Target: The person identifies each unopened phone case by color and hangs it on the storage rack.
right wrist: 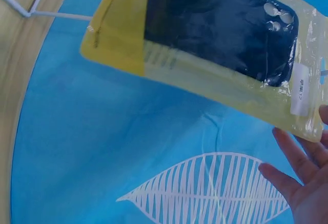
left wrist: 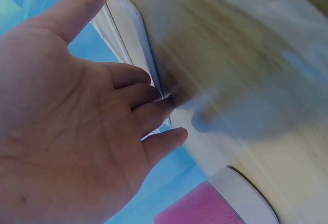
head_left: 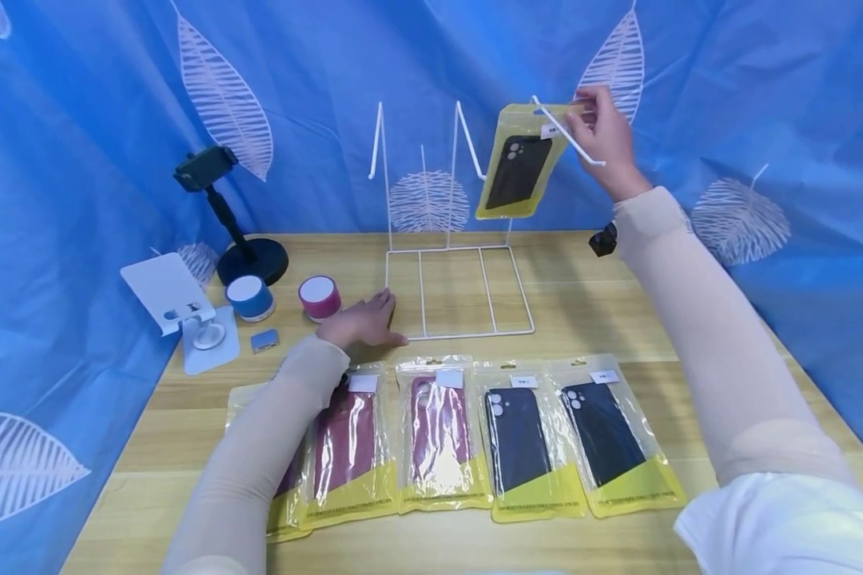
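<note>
My right hand (head_left: 607, 136) is raised at the white wire rack (head_left: 467, 249), thumb and fingers pinching the top corner of a bagged black phone case (head_left: 521, 172). The clear-and-yellow bag (right wrist: 118, 34) hangs down with a white label near its top. In the head view the rack's right hook (head_left: 571, 136) crosses in front of the bag's upper edge. Down on the table, my left hand (head_left: 363, 321) rests at the front left corner of the rack's base. Its thumb and fairly straight fingers touch the wire frame (left wrist: 146, 44), palm toward the wrist camera.
Several bagged phone cases, red (head_left: 439, 431) and black (head_left: 518, 439), lie in a row in front. A pink-sided cylinder (head_left: 320, 300) stands beside my left hand, with a blue one (head_left: 250, 299), a white stand (head_left: 169, 295) and a black phone holder (head_left: 248, 259) further left.
</note>
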### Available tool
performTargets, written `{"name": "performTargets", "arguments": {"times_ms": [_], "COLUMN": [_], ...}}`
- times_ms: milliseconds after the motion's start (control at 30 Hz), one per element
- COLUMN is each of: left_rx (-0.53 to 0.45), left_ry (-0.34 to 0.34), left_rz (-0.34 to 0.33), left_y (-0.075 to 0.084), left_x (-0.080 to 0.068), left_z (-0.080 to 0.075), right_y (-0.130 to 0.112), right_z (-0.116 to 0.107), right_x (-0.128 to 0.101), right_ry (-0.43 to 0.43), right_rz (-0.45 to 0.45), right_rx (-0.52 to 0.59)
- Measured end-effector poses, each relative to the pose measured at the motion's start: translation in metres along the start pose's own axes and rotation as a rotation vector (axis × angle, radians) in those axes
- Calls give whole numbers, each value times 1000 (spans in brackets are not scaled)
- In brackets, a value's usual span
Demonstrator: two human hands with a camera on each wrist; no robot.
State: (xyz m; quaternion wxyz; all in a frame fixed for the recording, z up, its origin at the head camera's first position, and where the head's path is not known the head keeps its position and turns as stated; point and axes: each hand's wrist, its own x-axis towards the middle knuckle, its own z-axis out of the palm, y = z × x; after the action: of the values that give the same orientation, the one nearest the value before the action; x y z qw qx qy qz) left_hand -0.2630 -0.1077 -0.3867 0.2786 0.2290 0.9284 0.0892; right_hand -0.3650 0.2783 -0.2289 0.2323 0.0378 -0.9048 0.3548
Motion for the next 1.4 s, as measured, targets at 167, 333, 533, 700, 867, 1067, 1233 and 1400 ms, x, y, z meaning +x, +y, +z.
{"name": "performTargets", "arguments": {"times_ms": [167,333,533,700,867,1067,1233,1400], "left_rx": [8,17,16,27,40,41,36,37], "left_ry": [2,3,10,0,-6,-7,-7,-16], "left_rz": [7,7,1,9,21,26,27,25], "left_y": [1,-3,-6,-5,-3,-3,-4,-3], "left_x": [-1,-2,-4,-2,0,0,0,0], "left_z": [-3,-5,-8,-10,-8,-8,-8,-8], "right_y": [7,13,31,44,56,72,80,82], "right_z": [-13,-24,-26,-24,-21,-19,-20,-28], "right_x": [-23,-71,-136,-183,-217,-232,-235,-237], "right_ry": [-45,-183,-400,-671,-913,-926,-907,-869], "right_rz": [-38,-74,-130,-91,-36,-4,-29,-13], "right_rx": [-63,-230,-360,-421,-450,-415,-414,-396]}}
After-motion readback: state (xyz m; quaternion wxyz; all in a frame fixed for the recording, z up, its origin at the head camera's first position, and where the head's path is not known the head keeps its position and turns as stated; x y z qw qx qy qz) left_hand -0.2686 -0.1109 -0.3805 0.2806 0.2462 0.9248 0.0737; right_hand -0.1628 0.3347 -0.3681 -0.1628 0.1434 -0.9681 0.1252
